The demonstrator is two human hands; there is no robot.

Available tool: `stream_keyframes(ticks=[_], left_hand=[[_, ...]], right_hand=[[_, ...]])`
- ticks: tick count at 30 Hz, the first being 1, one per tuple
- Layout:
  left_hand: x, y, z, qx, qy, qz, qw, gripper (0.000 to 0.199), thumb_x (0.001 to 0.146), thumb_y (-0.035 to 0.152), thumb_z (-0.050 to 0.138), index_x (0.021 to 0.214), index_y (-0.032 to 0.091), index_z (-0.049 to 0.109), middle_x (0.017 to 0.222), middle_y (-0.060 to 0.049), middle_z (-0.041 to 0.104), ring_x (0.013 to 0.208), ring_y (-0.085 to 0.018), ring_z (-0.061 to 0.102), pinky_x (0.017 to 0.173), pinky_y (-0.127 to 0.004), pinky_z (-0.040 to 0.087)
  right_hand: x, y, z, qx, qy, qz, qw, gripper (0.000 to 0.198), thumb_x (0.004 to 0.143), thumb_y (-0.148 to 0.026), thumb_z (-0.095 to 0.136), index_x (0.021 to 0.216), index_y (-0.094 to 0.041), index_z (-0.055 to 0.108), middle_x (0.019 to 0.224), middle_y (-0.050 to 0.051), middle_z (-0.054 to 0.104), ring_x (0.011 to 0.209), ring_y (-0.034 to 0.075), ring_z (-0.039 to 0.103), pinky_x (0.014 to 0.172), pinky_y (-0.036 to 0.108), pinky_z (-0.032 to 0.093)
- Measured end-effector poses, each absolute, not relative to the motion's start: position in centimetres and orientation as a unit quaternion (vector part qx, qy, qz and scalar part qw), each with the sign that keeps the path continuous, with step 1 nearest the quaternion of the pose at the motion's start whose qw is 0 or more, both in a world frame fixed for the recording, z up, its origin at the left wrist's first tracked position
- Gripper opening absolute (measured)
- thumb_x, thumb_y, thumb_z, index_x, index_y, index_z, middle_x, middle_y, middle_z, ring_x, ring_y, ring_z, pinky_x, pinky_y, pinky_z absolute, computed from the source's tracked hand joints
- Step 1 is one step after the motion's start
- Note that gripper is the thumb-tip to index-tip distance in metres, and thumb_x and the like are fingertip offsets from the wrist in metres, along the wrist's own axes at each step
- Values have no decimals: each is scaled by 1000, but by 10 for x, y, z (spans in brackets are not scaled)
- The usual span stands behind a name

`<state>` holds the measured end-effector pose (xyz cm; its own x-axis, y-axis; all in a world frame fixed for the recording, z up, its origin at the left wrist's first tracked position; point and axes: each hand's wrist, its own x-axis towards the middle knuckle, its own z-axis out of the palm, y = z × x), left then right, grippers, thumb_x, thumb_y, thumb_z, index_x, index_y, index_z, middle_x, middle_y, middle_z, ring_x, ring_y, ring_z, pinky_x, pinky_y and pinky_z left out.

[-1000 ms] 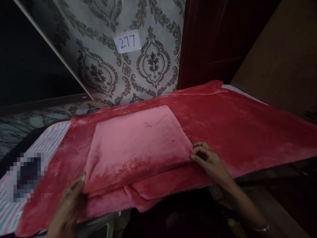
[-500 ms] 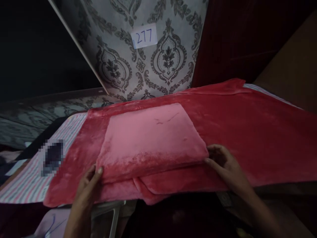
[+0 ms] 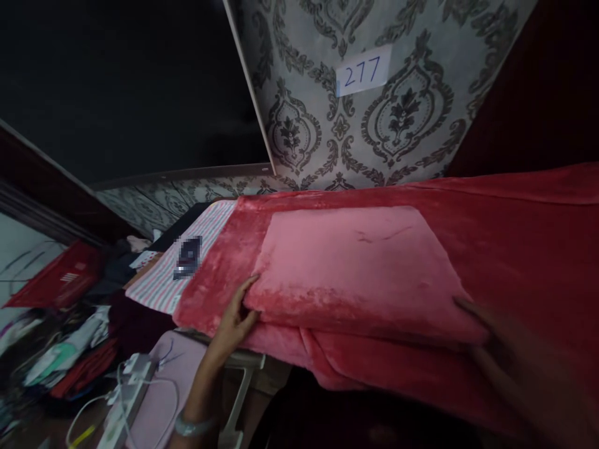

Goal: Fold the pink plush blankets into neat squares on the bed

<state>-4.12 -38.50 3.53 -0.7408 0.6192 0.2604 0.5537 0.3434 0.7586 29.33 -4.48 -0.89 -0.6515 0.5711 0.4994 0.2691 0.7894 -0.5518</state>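
Your left hand [image 3: 233, 319] fingers grip left corner of folded blanket [image 3: 355, 268]; right hand [image 3: 505, 349] blurred at right corner, grip unclear.

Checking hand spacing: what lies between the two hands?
Head view: only the folded pink blanket lies between left hand and blurred right hand, which are at its near corners.

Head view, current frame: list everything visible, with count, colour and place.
folded blanket: one, pink-red, on the spread blanket, centre
spread blanket: one, red, covering the surface
striped sheet: one, pink and white, under the spread blanket, left
paper label: one, white, reads 277, on the patterned wall
power strip: one, white, lower left
clothes pile: mixed colours, far left
left hand: at the folded blanket's near left corner
right hand: blurred, at its near right corner
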Motion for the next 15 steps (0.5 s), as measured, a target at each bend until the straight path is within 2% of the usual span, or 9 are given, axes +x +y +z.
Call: stream_keyframes(ticks=[3, 6, 8, 11, 13, 15], left_hand=[[-50, -381, 40, 393, 804, 446, -14, 36, 82, 40, 63, 112, 21, 71, 121, -12, 68, 121, -29, 60, 110, -46, 44], [-65, -365, 57, 414, 777, 469, -66, 29, 81, 42, 65, 100, 22, 72, 125, -11, 67, 121, -29, 59, 107, -45, 46], [-83, -344, 74, 407, 756, 508, -70, 29, 82, 44, 67, 100, 22, 71, 120, -9, 70, 113, -27, 63, 100, -41, 50], [-122, -296, 103, 379, 714, 584, -74, 26, 82, 44, 69, 89, 20, 68, 89, -4, 71, 86, -20, 65, 81, -31, 54], [-151, -258, 120, 381, 685, 615, -86, 23, 84, 42, 66, 88, 19, 67, 86, -3, 69, 82, -18, 63, 79, -29, 53], [-173, -222, 130, 366, 698, 608, -91, 20, 88, 38, 60, 91, 18, 66, 89, -5, 70, 86, -19, 64, 84, -31, 53]], right_hand=[[286, -39, -1, -243, -866, 204, 386, 35, 93, -43, 52, 124, -39, 68, 116, 11, 70, 108, 39, 64, 91, 59, 50], [268, -25, 23, -237, -862, 218, 391, 30, 91, -52, 50, 111, -39, 68, 118, 7, 70, 115, 41, 61, 95, 63, 47], [246, -8, 46, -269, -838, 267, 393, 29, 90, -53, 52, 107, -35, 66, 114, 6, 71, 109, 39, 64, 90, 58, 51], [199, 23, 83, -299, -770, 330, 456, 22, 84, -47, 59, 94, -28, 64, 95, 6, 69, 91, 30, 65, 83, 49, 53], [164, 42, 104, -310, -746, 358, 468, 20, 86, -35, 56, 101, -24, 64, 105, 9, 69, 96, 27, 63, 89, 46, 52], [134, 53, 117, -363, -743, 330, 456, 33, 88, -23, 52, 118, -14, 61, 116, 17, 68, 104, 28, 62, 95, 47, 50]])
